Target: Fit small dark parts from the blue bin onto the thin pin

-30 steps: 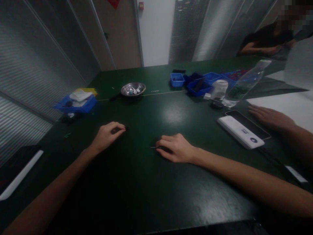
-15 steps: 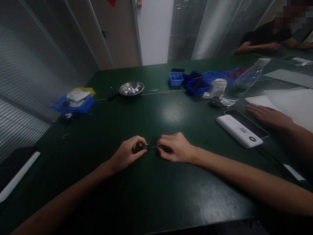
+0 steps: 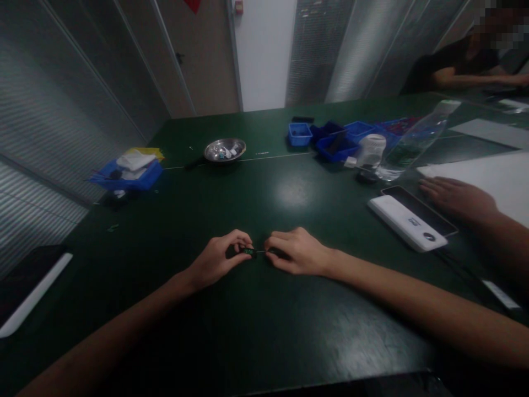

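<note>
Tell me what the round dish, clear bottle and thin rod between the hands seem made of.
Dish: polished metal, by its silvery shine. Bottle: probably glossy plastic, see-through with reflections. Rod: perhaps metal, pale glint; finish too small to tell.

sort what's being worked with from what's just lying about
Apparently in use:
small dark piece with green markings, in left hand
thin metallic rod, in right hand

Apparently lying about:
shiny round metal pan
clear plastic bottle
white rectangular device
</note>
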The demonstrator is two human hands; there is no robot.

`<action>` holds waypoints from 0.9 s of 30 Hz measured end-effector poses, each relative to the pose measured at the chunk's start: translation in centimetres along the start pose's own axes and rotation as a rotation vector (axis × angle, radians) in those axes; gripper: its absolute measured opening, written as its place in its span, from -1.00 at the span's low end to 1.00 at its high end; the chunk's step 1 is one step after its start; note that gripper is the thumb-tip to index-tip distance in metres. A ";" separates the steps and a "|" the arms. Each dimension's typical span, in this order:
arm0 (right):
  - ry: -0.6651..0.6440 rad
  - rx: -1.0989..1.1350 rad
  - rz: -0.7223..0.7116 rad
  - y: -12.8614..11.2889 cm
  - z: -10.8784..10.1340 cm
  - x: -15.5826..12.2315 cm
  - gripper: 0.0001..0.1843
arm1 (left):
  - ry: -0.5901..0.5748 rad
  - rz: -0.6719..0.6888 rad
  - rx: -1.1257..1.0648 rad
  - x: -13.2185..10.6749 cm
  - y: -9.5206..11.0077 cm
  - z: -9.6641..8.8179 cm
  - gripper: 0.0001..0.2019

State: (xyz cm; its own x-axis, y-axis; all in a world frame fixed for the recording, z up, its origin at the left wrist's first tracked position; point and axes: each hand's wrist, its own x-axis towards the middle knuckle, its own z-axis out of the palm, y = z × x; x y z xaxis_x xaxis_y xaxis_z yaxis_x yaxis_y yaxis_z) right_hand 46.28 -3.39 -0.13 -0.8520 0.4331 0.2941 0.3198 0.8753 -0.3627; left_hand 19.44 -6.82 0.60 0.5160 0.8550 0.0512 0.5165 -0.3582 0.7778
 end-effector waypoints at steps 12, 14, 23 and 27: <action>0.010 0.079 0.078 -0.2 -0.1 0.5 -0.81 | -0.020 -0.001 -0.024 0.2 0.0 0.3 -0.70; 0.023 0.075 0.085 -0.3 -0.2 0.3 -0.83 | -0.018 -0.002 -0.027 0.2 0.0 0.3 -0.67; -0.026 -0.041 0.023 -0.3 0.1 0.4 -0.77 | -0.030 0.033 -0.029 0.2 0.0 0.6 -0.64; -0.059 -0.052 -0.007 -0.4 0.2 0.6 -0.73 | -0.036 0.037 -0.060 0.3 -0.1 0.7 -0.65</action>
State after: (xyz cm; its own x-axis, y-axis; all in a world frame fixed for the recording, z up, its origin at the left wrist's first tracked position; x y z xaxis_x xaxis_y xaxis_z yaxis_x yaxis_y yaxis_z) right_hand 45.62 -3.51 0.00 -0.8767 0.4152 0.2428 0.3338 0.8887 -0.3141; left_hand 20.05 -6.86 0.10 0.5587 0.8273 0.0584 0.4557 -0.3650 0.8118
